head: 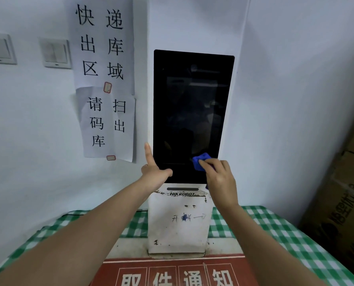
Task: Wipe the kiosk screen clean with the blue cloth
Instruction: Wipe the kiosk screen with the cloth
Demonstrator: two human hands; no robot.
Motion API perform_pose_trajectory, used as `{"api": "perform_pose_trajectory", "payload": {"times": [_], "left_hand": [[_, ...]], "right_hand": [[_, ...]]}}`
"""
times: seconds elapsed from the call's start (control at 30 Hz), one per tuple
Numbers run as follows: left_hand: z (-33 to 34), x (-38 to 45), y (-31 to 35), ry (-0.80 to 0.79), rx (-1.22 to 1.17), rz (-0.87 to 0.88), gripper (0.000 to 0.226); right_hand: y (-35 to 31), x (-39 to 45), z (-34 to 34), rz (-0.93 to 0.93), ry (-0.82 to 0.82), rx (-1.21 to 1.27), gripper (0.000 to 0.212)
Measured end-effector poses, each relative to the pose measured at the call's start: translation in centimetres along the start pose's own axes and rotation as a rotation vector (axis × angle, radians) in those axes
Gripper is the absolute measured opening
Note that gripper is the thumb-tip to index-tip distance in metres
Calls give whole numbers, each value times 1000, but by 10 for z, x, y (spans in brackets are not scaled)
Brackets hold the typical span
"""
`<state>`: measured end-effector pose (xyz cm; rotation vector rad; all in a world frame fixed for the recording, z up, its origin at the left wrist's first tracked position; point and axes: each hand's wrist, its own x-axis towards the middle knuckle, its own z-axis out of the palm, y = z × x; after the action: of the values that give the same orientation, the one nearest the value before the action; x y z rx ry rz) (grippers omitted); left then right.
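Note:
The kiosk screen [190,112] is a tall black panel on a white stand, dark and unlit. My right hand [219,178] pinches a bunched blue cloth [200,162] and presses it against the screen's lower right part. My left hand [153,170] braces the screen's lower left corner: the index finger points up along the left edge and the thumb lies across the bottom of the black panel.
The white kiosk base [178,223] stands on a table with a green checked cloth [275,230]. A red sign [172,273] lies in front. Paper notices [103,79] and wall switches [56,52] are on the left; cardboard boxes [341,203] stand at right.

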<state>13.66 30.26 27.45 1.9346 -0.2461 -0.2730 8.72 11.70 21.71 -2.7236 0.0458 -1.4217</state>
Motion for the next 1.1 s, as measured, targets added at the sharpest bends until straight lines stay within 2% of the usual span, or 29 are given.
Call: {"api": "perform_pose_trajectory", "payload": {"times": [0.2, 0.3, 0.47, 0.53, 0.63, 0.77, 0.87, 1.0, 1.1], "left_hand": [[-2, -1, 1, -6, 18, 15, 102], [-3, -3, 1, -21, 26, 14, 103], [-5, -4, 3, -23, 41, 11, 103], [-6, -4, 1, -22, 40, 16, 102], [-7, -2, -1, -23, 32, 32, 102], [-8, -4, -1, -32, 42, 44, 102], [-9, -6, -1, -45, 49, 36, 102], [-9, -5, 2, -42, 40, 32, 101], [-9, -6, 1, -49, 50, 30, 101]], "right_hand": [[-2, -36, 9, -191, -255, -39, 67], [-1, -24, 0, -195, -213, -23, 68], [-13, 11, -4, 3, 8, 10, 63], [-16, 5, 3, -24, -16, 7, 67], [-16, -15, 15, -118, -134, -10, 71], [-12, -21, 11, -241, -255, -35, 63], [-15, -5, -2, -222, -166, -1, 66], [-28, 22, -4, -53, 21, 7, 60], [-34, 14, 11, -71, 15, 8, 64]]}}
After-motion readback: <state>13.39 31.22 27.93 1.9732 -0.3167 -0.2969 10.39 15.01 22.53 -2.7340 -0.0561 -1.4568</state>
